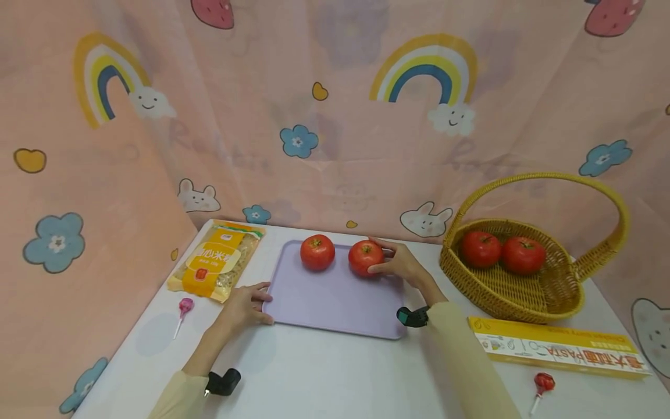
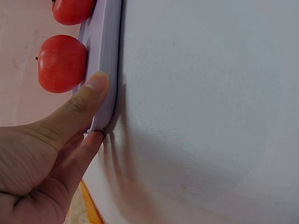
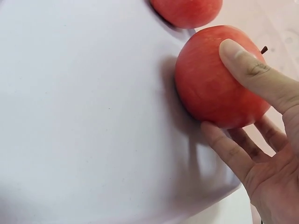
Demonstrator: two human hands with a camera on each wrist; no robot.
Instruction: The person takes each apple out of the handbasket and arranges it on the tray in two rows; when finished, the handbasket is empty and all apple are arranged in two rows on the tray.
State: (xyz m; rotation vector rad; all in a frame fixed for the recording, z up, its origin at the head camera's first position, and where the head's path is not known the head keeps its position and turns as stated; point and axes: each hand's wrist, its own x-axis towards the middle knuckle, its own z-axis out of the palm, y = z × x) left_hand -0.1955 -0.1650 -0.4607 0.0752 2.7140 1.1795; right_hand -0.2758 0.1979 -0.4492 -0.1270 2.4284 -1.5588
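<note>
A lilac tray lies on the table with two red apples near its far edge. My left hand holds the tray's near left corner; in the left wrist view the thumb lies on the rim and a fingertip touches the corner. My right hand grips the right apple, thumb on its near side and fingers around the other side. This apple rests on the tray in the right wrist view. The left apple sits a little apart from it, untouched.
A wicker basket with a tall handle holds two more apples at the right. In front of it lies a pasta box and a red lollipop. Left of the tray are a yellow food bag and a pink lollipop.
</note>
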